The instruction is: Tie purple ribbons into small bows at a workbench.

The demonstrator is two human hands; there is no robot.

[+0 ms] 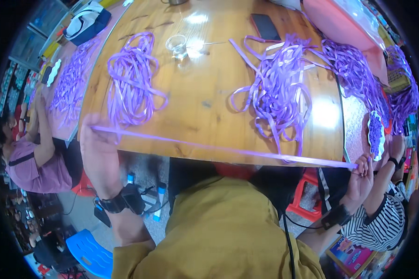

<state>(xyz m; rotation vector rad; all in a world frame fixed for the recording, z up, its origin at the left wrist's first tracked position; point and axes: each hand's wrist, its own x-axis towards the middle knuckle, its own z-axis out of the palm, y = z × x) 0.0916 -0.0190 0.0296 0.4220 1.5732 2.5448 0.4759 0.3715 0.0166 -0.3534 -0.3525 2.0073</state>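
Observation:
A purple ribbon stretches almost straight along the front edge of the wooden table, between my two hands. At its right end, my right hand pinches it, fingers closed, just beyond the table's right corner. The other end is at my left hand, at the table's left front; motion blurs its fingers, but the taut ribbon runs into its grip. Close to my left hand lies a looped bundle of purple ribbon. A larger, looser heap of purple ribbon sits on the right half of the table.
The wooden table also bears a small glass jar and a dark phone. People sit at either side, one in a pink shirt, another in striped clothing. A red stool and blue stool stand below.

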